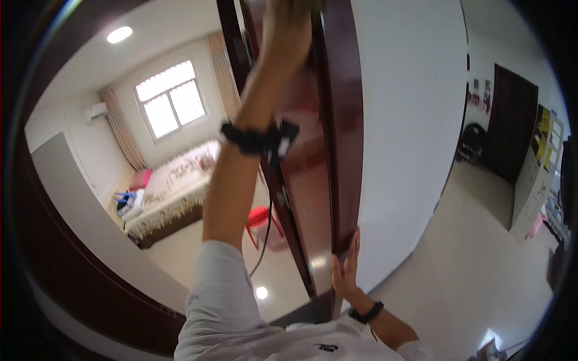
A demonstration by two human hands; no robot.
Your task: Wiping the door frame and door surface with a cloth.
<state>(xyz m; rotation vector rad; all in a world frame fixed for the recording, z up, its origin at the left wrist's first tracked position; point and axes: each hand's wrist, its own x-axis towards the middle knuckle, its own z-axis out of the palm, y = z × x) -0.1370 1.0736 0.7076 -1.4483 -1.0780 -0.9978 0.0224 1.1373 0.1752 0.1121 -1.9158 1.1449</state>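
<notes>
My left hand [289, 31] is raised high against the dark red door frame [345, 113]. It is blurred and cut off by the top edge, with a greenish patch by its fingers that I cannot make out. A black strap with a small device [259, 137] sits on that wrist, and a black cable hangs from it. Low on the same frame, my right hand [347, 275] rests with its fingers spread and pointing up. A black wristband [366, 312] circles the right wrist. Between the arms stands the inner jamb, with a metal strike plate or hinge [283, 198].
Through the doorway are a bed [176, 180] with a patterned cover, a red stool [262, 219] and a window [171, 99]. Right of the frame runs a white wall [406, 135]. Beyond it lie a tiled floor [469, 252], a dark door [510, 122] and a white cabinet [528, 194].
</notes>
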